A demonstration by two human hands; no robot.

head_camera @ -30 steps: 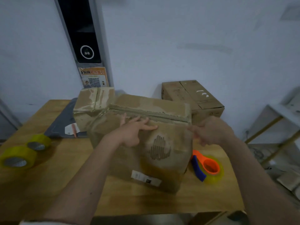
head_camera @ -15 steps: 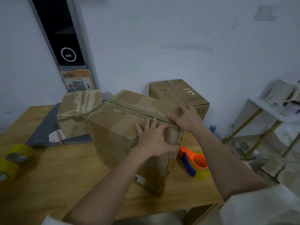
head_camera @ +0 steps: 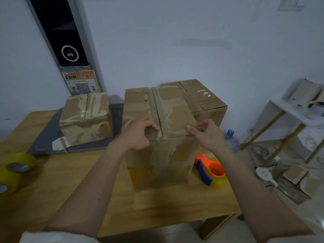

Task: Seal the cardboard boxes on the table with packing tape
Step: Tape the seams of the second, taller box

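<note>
A tall cardboard box [head_camera: 168, 158] stands upright in the middle of the wooden table [head_camera: 157, 209]. Its top seam runs away from me and carries torn old tape. My left hand [head_camera: 138, 137] curls over the near top edge just left of the seam. At the near right corner of the top, my right hand [head_camera: 208, 135] grips the edge with the thumb lying along it. An orange and blue tape dispenser [head_camera: 213, 171] holding a clear roll lies on the table right of the box, apart from both hands.
A small taped box [head_camera: 86, 118] sits on a grey mat [head_camera: 45, 137] at the back left. Another box [head_camera: 205, 100] stands behind the middle one. Two yellow tape rolls [head_camera: 17, 165] lie at the left edge. Off the table's right side are a water bottle [head_camera: 231, 139], a white shelf [head_camera: 294, 113] and floor boxes [head_camera: 298, 183].
The middle box has been turned and stood upright, so its seam now points away from me. Both hands have shifted from its side and far edge to the near top edge.
</note>
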